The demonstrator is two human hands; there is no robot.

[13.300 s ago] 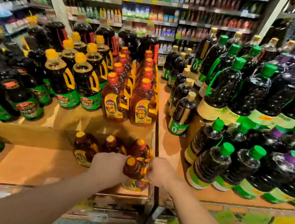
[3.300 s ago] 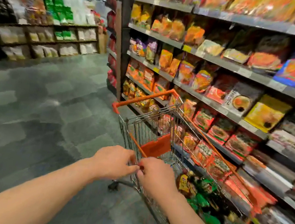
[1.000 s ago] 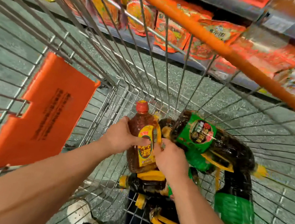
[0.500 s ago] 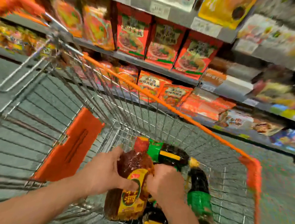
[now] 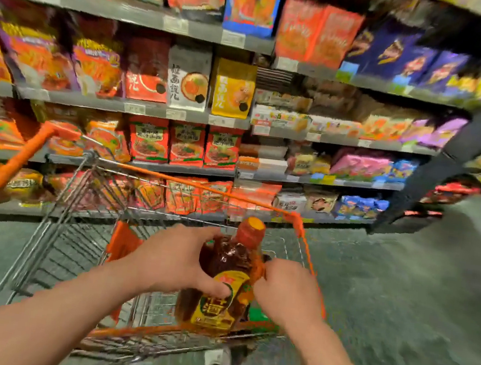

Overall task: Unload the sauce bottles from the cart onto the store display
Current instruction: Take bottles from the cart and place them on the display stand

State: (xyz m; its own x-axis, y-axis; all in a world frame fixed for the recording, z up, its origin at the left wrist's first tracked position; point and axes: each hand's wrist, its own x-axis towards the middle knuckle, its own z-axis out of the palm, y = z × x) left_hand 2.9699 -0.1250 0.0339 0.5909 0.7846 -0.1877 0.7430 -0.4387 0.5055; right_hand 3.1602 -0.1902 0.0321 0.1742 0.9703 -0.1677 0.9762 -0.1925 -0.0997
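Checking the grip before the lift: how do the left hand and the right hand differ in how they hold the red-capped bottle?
The left hand wraps the bottle around its body, thumb across the yellow label; the right hand grips at the bottle's right edge, apparently at its handle. The left hand sits slightly higher, near the shoulder; the right hand is lower. Both hold the same upright bottle over the cart.
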